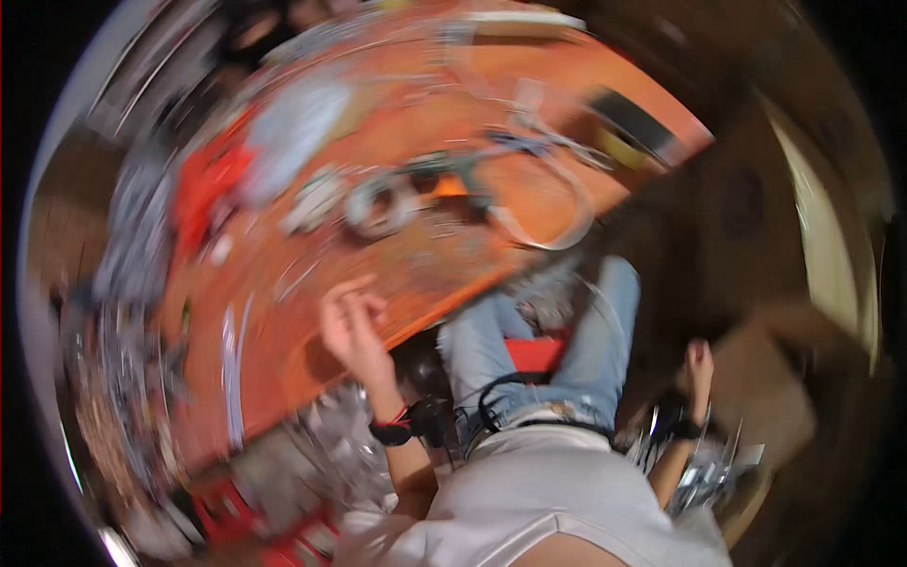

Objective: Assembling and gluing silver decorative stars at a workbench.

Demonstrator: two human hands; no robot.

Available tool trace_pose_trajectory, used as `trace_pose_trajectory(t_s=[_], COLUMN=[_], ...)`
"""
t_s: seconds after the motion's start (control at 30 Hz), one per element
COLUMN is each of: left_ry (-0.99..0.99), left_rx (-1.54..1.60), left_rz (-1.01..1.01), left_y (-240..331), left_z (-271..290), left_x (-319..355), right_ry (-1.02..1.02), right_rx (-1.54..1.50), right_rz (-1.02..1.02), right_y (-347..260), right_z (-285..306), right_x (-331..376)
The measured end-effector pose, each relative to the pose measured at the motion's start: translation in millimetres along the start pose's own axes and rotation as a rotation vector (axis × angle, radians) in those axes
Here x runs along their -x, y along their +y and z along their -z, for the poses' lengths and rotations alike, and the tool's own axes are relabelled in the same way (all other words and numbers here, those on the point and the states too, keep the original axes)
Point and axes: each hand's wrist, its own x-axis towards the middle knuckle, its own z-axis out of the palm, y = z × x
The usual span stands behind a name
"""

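Observation:
My left hand (357, 326) is over the near edge of the orange table (416, 293), its fingers loosely stretched and slightly apart, with nothing in them. My right hand (699, 369) hangs low at my right side, off the table, near a cardboard box (761, 383). Its fingers look curled, but blur hides whether they hold anything. Beyond my left hand lies a pale ring-shaped roll (354, 210), with a white bundle (316, 200) beside it. Farther right, a pale looped cable or strap (588, 213) reaches the table's edge. Both wrists wear dark bands.
A red plastic bag (210, 184) and a clear plastic bag (298, 118) lie at the table's left. A dark flat object (631, 123) with a yellow roll (621, 149) is at the right. Clear plastic (335, 439) and a red stool (227, 510) are at lower left.

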Motion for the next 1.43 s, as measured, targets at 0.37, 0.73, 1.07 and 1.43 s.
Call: trace_pose_trajectory(t_s=[0.37, 0.73, 1.07, 1.43], left_ry=[0.671, 0.930, 0.290, 0.730], left_rx=[-0.194, -1.007, -1.529, -1.791], left_rz=[-0.167, -0.343, 0.652, 0.722], left_y=[16.2, 29.0, -27.8, -44.6], left_z=[166.4, 385.8, 510.2, 497.9], left_x=[61.9, -28.0, -118.6, -144.7], right_ry=[-1.092, -0.820, -0.922, -0.789], right_rx=[-0.108, 0.209, 0.076, 0.373], right_rz=[0.692, 0.825, 0.683, 0.790], right_y=[-259.3, -236.3, -259.3, -231.4], right_z=[-134.6, -161.8, -168.2, -175.2], right_x=[-4.1, -26.0, 12.4, 8.7])
